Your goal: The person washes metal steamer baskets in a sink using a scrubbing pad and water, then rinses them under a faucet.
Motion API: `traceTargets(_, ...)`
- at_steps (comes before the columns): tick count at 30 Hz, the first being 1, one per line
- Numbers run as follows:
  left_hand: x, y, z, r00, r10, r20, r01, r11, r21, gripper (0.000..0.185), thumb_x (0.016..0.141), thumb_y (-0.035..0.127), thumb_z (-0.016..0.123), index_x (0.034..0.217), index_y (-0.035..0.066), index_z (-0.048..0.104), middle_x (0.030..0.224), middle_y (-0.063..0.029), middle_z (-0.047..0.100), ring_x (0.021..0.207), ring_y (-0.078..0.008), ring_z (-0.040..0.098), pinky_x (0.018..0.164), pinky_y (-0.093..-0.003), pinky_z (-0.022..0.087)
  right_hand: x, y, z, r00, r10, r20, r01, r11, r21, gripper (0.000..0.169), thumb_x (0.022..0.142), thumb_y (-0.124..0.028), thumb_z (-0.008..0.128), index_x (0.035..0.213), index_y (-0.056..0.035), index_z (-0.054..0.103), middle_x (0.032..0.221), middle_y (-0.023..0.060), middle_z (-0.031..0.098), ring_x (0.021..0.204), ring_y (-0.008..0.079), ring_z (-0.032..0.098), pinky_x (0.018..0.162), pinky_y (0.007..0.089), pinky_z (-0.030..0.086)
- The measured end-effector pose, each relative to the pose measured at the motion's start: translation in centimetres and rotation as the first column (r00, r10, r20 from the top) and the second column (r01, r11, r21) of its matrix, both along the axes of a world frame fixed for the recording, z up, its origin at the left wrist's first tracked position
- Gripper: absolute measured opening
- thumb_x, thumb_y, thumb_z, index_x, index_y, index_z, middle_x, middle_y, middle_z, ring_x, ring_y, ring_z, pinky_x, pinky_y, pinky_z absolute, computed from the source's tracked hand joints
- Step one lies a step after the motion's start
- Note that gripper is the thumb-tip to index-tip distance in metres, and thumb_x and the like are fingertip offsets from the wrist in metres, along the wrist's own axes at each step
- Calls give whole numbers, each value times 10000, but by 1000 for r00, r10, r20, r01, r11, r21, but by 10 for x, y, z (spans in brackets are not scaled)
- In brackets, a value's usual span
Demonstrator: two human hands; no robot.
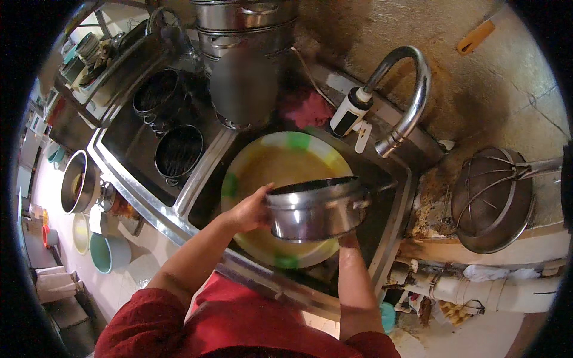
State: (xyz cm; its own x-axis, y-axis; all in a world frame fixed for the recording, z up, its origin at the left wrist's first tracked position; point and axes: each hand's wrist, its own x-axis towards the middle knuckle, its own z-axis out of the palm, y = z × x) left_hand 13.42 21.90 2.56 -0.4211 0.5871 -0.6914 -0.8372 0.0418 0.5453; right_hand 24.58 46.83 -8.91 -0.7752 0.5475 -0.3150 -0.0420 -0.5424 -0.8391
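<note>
A shiny stainless steel pot (315, 217) is tilted over a large plastic basin (297, 141) in the right sink compartment. My left hand (254, 209) grips the pot's left side near its rim. Beneath the right side of the pot is my right hand (349, 240), its fingers hidden by the pot. Cloudy brownish liquid fills the basin, whose pale rim carries green and yellow patches. Behind the basin, a curved chrome faucet (421, 85) rises from a white and black fitting (351, 112), its spout apart from the pot.
Two dark-looking pots (179, 152) stand in the left sink compartment. Stacked steel pots (246, 22) rise behind, beside a pink cloth (309, 107). A large strainer (492, 201) leans at the right. On the floor at left are a steel bowl (67, 183) and a green bucket (107, 255).
</note>
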Motion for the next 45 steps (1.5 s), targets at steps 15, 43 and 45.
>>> traceTargets(15,-7,-9,-24,996,-67,52,63,995,78,434,822,180,551,1205,28,414,1149,-159,506,938,-231,567,820,-343,467,50,7,51,771,96,629,-513,678,527,396,786,-127,541,1168,-78,448,1121,125,501,1003,270,486,843,381,414)
traceTargets(43,31,10,-24,868,185,-461,-207,978,1,842,609,-43,520,1360,196,224,965,-57,544,703,-162,560,501,-280,499,-59,-79,113,856,194,479,-431,-243,869,304,783,-102,484,1063,14,507,1092,116,493,874,298,490,760,360,417)
traceTargets(45,35,12,-17,830,247,-500,-290,957,-8,836,605,-45,518,1354,203,244,955,-67,544,706,-173,563,500,-284,498,-55,-56,94,981,-63,182,-192,-391,900,271,771,-50,464,1029,-16,538,1133,115,490,888,326,478,786,394,401)
